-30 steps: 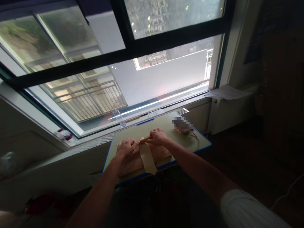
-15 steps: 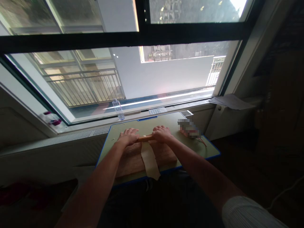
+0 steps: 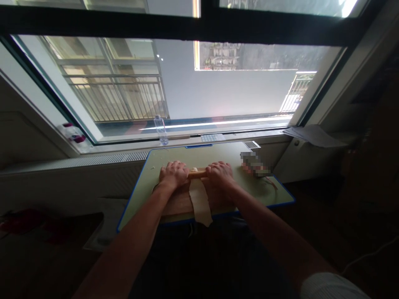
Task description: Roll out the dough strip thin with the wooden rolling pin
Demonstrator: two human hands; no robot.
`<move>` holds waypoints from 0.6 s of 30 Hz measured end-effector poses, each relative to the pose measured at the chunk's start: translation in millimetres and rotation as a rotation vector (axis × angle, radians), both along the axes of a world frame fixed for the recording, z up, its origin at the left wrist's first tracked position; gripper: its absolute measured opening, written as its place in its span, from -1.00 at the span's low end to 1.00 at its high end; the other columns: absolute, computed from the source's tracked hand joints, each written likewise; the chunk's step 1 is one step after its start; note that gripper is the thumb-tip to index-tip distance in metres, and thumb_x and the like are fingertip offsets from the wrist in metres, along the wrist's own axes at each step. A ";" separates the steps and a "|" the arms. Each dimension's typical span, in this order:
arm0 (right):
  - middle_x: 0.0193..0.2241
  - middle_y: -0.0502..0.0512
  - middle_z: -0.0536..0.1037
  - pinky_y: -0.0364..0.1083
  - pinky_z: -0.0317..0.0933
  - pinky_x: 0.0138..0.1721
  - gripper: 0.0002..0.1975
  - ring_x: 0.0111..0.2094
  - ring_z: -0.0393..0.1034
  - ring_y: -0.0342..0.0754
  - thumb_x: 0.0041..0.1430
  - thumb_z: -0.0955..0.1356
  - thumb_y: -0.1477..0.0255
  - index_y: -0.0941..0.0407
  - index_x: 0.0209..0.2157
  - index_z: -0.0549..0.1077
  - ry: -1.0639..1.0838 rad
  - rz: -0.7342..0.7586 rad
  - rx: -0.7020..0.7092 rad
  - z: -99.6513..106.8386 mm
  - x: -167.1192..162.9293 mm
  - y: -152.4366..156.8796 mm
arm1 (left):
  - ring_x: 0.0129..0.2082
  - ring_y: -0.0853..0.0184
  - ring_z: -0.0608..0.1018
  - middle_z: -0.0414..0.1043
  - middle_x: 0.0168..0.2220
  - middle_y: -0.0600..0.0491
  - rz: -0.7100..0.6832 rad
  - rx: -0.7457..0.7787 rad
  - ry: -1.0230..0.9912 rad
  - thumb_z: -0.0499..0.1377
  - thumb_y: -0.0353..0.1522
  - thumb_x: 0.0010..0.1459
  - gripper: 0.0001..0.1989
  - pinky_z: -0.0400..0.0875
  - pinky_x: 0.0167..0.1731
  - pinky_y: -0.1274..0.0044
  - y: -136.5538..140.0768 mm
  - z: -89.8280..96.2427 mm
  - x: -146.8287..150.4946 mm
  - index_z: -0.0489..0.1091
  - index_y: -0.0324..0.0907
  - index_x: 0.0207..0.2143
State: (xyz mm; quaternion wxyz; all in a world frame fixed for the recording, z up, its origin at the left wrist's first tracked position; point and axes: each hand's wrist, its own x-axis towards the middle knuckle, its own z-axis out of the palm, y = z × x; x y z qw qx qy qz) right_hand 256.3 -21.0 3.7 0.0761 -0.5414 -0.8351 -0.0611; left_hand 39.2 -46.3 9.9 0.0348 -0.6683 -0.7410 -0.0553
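Observation:
Both my left hand and my right hand are closed over the two ends of a wooden rolling pin. Under the pin runs a long pale strip of dough, its near end hanging over the front edge of the board. A small bit of the dough shows just beyond the pin. The strip lies on a brown wooden board, partly covered by my hands and forearms.
Beneath the board is a pale green table with a blue edge. A blurred-out item lies at its right. A clear bottle, another bottle and papers sit along the window ledge.
The view has tilted down and shifted slightly left. My fingers look more curled over the rolling pin, which still lies across the dough strip.

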 end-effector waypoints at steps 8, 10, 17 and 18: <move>0.04 0.24 0.68 0.19 0.17 0.19 -0.44 0.12 0.43 0.19 0.62 0.07 0.09 -0.01 0.00 0.63 0.091 -0.007 0.013 -0.3 3.6 -16.4 | 0.15 0.10 0.62 0.66 0.12 -0.07 -0.008 0.014 -0.001 -0.21 -0.15 0.52 -0.41 0.43 0.20 0.29 -18.3 -6.6 7.6 0.62 -0.07 0.01; 0.10 0.22 0.65 0.28 0.14 0.23 -0.48 0.20 0.38 0.25 0.60 0.10 0.08 -0.10 0.04 0.63 0.069 0.052 -0.035 6.8 5.2 -11.6 | 0.20 0.11 0.60 0.63 0.18 -0.08 -0.050 -0.045 -0.008 -0.21 -0.14 0.52 -0.42 0.41 0.24 0.28 -18.3 -4.5 2.8 0.59 -0.04 0.09; 0.32 0.22 0.51 0.29 0.20 0.29 -0.45 0.32 0.34 0.26 0.37 0.33 0.01 -0.06 0.26 0.55 0.075 0.014 -0.265 34.7 -5.1 32.4 | 0.48 0.04 0.33 0.28 0.50 0.01 -0.152 -0.269 -0.032 -0.04 0.00 0.41 -0.41 0.21 0.41 0.06 18.0 12.2 -21.9 0.37 0.17 0.39; 0.30 0.23 0.53 0.26 0.24 0.27 -0.41 0.30 0.37 0.26 0.35 0.34 -0.03 -0.04 0.26 0.56 0.076 -0.002 -0.267 34.6 -6.9 38.8 | 0.48 0.05 0.33 0.27 0.50 0.01 -0.144 -0.283 -0.049 -0.01 0.03 0.38 -0.38 0.23 0.40 0.09 23.6 12.0 -23.7 0.35 0.16 0.40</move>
